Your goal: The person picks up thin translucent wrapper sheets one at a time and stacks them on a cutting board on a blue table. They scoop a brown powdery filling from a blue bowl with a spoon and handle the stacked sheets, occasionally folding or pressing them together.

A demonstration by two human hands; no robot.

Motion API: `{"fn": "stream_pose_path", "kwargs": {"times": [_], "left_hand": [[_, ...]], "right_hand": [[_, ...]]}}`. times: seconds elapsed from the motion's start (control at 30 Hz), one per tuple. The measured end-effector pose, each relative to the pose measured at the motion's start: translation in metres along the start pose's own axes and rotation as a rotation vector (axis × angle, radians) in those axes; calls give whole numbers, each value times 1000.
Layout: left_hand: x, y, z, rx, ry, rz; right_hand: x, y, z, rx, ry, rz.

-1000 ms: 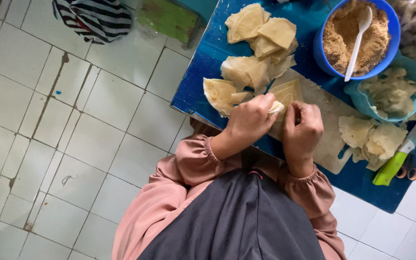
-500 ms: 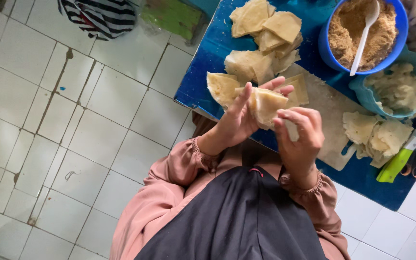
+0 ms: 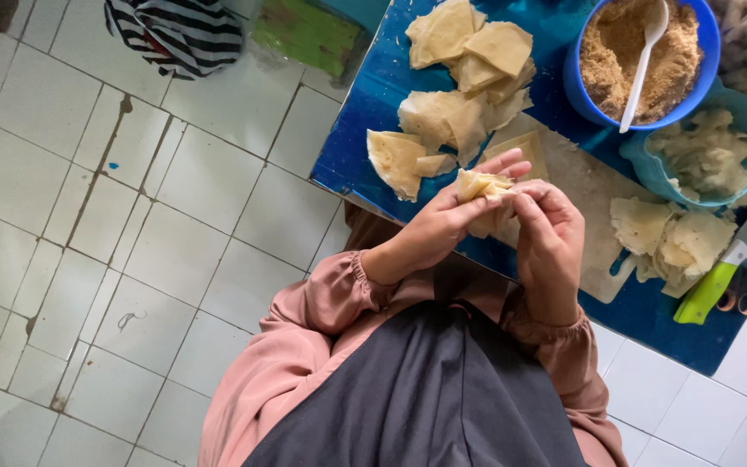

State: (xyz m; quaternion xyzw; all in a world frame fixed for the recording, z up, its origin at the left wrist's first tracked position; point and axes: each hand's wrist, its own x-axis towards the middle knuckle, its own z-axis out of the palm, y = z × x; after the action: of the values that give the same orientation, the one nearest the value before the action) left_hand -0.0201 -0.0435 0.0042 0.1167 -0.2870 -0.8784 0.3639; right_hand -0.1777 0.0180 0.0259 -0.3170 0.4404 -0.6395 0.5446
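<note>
While both hands are raised over the blue table [image 3: 365,164], they hold one folded dough wrapper [image 3: 481,185] between them.

The left hand [image 3: 447,220] supports the wrapper from below with its fingers [image 3: 503,163] half open, and the right hand [image 3: 551,242] pinches its edge with closed fingers [image 3: 525,201]. Behind them, finished folded pieces [image 3: 464,69] lie in a pile on the table. A blue bowl [image 3: 641,60] contains brown filling and a white spoon [image 3: 643,60]. A smaller bowl [image 3: 706,156] contains pale wrappers, and a green-handled knife [image 3: 724,272] lies at the right.
</note>
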Motion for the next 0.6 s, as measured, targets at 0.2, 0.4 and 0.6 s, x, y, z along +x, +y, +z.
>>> {"fn": "stream_pose_path", "kwargs": {"times": [0.2, 0.4, 0.6], "left_hand": [[-4, 0, -10, 393, 142, 249], [-3, 2, -19, -24, 317, 55], [0, -18, -17, 78, 280, 62]], "right_hand": [[13, -10, -20, 558, 181, 279], [-4, -17, -6, -136, 100, -306], [-24, -18, 26, -1476, -140, -899]]}}
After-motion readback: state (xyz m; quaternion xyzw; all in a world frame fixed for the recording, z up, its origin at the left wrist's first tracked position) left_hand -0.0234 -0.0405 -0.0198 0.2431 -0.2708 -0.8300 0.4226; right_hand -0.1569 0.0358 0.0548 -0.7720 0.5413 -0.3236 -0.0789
